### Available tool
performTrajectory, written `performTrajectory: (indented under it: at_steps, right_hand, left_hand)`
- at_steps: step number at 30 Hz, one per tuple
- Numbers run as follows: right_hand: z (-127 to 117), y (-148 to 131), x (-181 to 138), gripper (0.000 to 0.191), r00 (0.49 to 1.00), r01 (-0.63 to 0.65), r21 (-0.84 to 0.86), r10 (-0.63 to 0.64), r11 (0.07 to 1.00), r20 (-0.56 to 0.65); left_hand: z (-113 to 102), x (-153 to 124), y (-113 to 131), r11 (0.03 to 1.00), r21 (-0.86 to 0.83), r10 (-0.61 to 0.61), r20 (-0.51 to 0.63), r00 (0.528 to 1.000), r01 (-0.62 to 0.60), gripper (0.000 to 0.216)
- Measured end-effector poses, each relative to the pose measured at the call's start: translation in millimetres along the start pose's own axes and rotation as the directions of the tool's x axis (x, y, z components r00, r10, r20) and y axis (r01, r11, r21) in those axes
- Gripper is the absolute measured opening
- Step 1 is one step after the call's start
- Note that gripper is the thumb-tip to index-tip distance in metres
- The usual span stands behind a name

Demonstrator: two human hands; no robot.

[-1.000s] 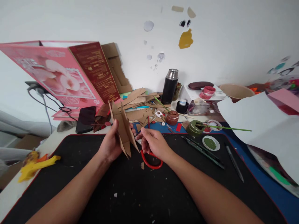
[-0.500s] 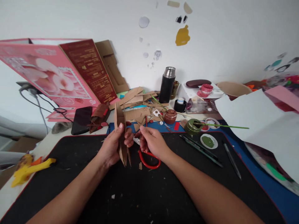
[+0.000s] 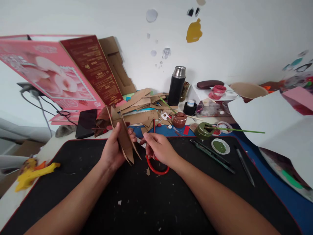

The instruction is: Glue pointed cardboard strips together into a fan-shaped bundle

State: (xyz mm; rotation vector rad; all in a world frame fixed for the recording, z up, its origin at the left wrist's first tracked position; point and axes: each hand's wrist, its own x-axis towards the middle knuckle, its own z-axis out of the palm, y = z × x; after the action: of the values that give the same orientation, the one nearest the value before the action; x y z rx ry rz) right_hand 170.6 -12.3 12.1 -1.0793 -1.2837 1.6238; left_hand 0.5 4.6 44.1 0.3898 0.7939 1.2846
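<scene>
My left hand (image 3: 115, 143) is wrapped round a folded cardboard piece (image 3: 125, 141) with several thin upright walls, held tilted above the mat. Just to its right, my right hand (image 3: 158, 147) is closed, thumb against fingers. Whatever it may hold is hidden. Beneath that hand lies a pair of scissors (image 3: 157, 171), its red handle loop showing on the black mat and most of the rest covered.
A pink box (image 3: 61, 78) stands at the left by a phone (image 3: 86, 123). Cardboard scraps (image 3: 141, 114), a black thermos (image 3: 177, 86) and paint jars (image 3: 204, 130) line the back. A yellow glue gun (image 3: 36, 173) lies left; pens (image 3: 245, 166) and white paper (image 3: 264, 120) are right.
The cardboard in my left hand has turned, so more of its broad face and its separate walls show. My right hand stays closed in about the same place. The view has shifted slightly.
</scene>
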Motion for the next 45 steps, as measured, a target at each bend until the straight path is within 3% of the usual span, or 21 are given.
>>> performTrajectory:
  at_steps: [3,5,11,14,17,32,39,45]
  right_hand:
    - [0,2,-1,0.048,1.000,0.018,-0.048,-0.017,0.999,0.019]
    - [0,4,-2,0.046,0.999,0.034,-0.074,-0.032,0.997,0.023]
    - [0,-1,-6,0.042,0.996,0.088,-0.267,-0.079,0.960,0.043]
    - [1,-8,-10,0.036,0.986,0.162,-0.499,-0.153,0.851,0.060]
    - [3,-13,-11,0.034,0.982,0.178,-0.619,-0.178,0.765,0.061]
    - [6,-18,-12,0.034,0.984,0.147,-0.720,-0.172,0.678,0.039]
    - [8,-17,-13,0.031,0.980,0.166,-0.764,-0.193,0.623,0.056]
    - [8,-15,-15,0.025,0.976,0.178,-0.779,-0.207,0.601,0.063]
  left_hand:
    - [3,0,6,0.997,0.051,0.062,-0.173,0.983,-0.054,0.029]
    - [5,-1,8,0.995,0.054,0.090,-0.215,0.972,-0.080,0.032]
    - [10,-4,11,0.979,0.047,0.202,-0.224,0.953,-0.196,0.035]
    - [10,-6,10,0.979,0.041,0.205,-0.191,0.960,-0.201,0.031]
    - [10,-8,9,0.977,0.026,0.214,-0.181,0.960,-0.213,0.031]
    - [15,-15,9,0.948,0.086,0.316,-0.159,0.935,-0.306,0.028]
    - [16,-14,10,0.957,0.084,0.289,-0.204,0.935,-0.277,0.035]
    - [17,-11,10,0.936,0.105,0.352,-0.226,0.908,-0.336,0.040]
